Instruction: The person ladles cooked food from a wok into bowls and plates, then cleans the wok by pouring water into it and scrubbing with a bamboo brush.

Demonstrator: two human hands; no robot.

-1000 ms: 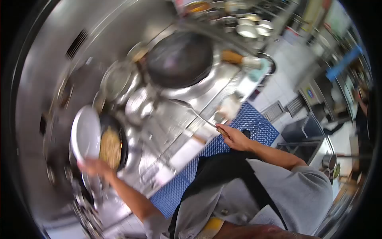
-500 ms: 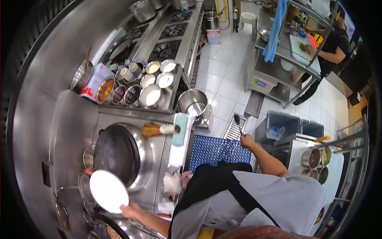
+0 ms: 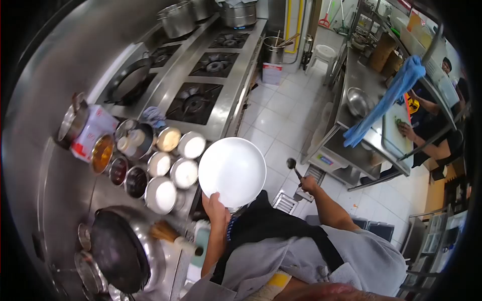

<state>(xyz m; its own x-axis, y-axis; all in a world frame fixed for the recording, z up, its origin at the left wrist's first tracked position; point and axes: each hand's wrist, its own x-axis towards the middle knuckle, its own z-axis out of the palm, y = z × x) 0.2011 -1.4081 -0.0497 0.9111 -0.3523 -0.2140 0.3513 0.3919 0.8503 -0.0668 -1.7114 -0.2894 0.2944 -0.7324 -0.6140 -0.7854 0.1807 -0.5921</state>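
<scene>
My left hand [image 3: 215,209] is closed on the near rim of a round white plate [image 3: 232,170]. Nothing lies on the plate, which is beside the seasoning pots and above the floor. Held by its handle, a dark ladle [image 3: 292,164] points away from me in my right hand [image 3: 308,183], out over the tiles. Down at the left, a large black wok [image 3: 118,251] sits on the steel range. Near it is a straw brush [image 3: 168,235] with a wrapped pale handle.
Several metal pots of white powder [image 3: 161,194] and sauces stand left of the plate. Beyond are gas burners [image 3: 194,102] and stockpots [image 3: 175,20]. On the right, a blue cloth [image 3: 386,103] hangs from a rack beside a steel table. A co-worker's hand [image 3: 405,131] rests at a cutting board [image 3: 394,128].
My left hand has carried the white plate from beside the wok, forward and right, past the pots. My body and view have turned toward the burners. The ladle stays in my right hand.
</scene>
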